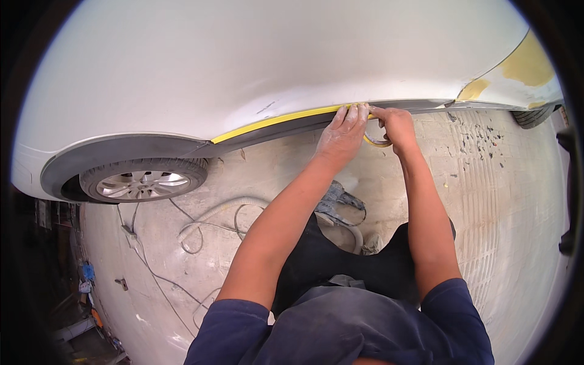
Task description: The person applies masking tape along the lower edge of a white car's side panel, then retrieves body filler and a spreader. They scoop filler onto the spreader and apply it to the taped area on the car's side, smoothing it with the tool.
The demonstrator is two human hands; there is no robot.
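Note:
A strip of yellow masking tape runs along the lower edge of a pale car body, just above the dark sill trim. My left hand lies against the strip's right end. Its dusty fingers are stretched out side by side, pressing on the tape, and grip nothing. Close beside it, my right hand is closed on the roll of masking tape, its index finger reaching toward my left fingertips. Part of the roll is hidden behind my hands.
A wheel stands at the left, another tyre at the far right. Tan patches mark the right body panel. A sander-like tool with a hose lies by my legs. Cables cross the floor; dark flakes are scattered right.

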